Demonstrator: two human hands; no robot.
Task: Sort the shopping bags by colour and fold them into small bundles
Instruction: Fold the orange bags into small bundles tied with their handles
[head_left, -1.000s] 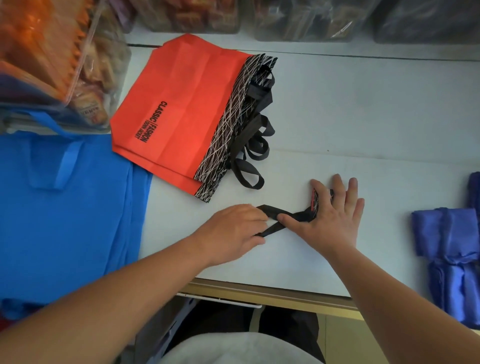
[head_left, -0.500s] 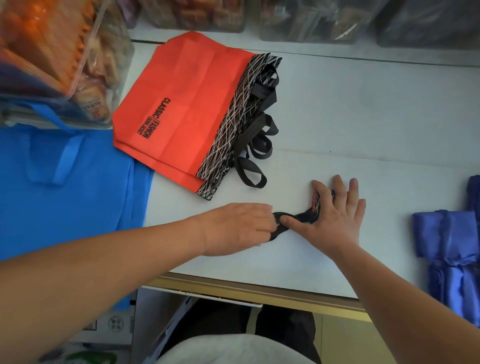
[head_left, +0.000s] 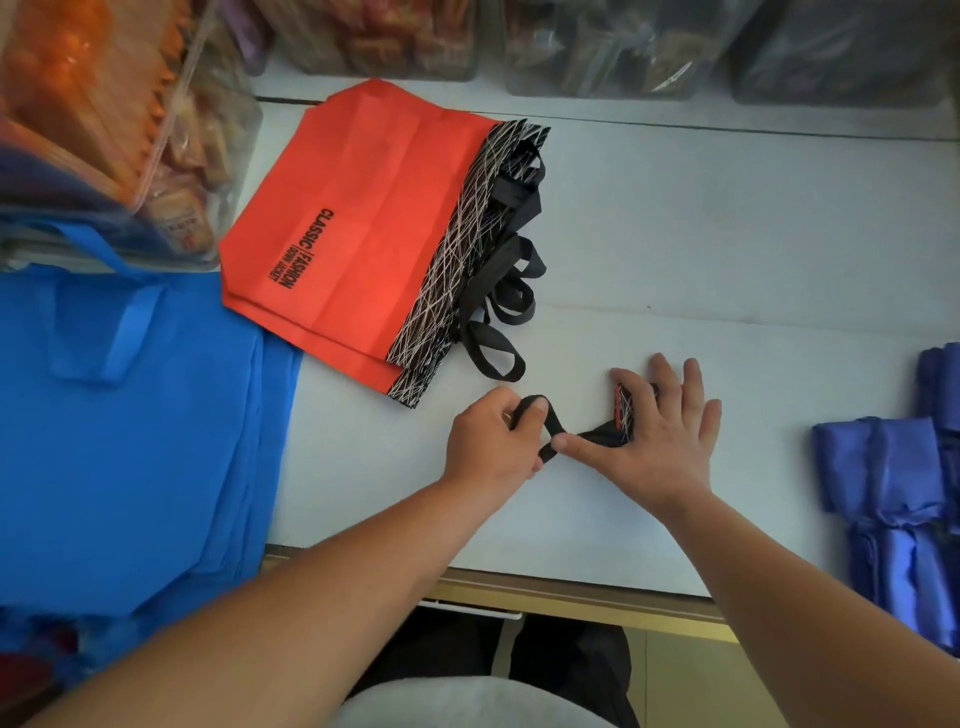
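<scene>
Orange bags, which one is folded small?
The orange bundle pinned under the right hand, strap held by the left hand; the other orange bags lie flat.

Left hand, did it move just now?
Yes. The left hand, gripping the black strap, slid right and slightly away from the table edge, closer to the orange bags' loose handle.

A: We've got 1 cam here, head-worn?

B: Yep. We look fwd & down on the white table (head_left: 727, 234), steep, nearly top-down.

A: How near are we?

B: Near. Both forearms run in from the btm edge; left hand (head_left: 493, 441) & right hand (head_left: 660, 441) sit mid-frame, black strap (head_left: 555, 428) between them.

A: Field?

B: Wide-angle. We catch clear bins (head_left: 597, 47) along the top, a blue bag (head_left: 130, 441) far left, folded blue bundles (head_left: 893, 478) at the right edge, our lap (head_left: 467, 701) at the btm.
</scene>
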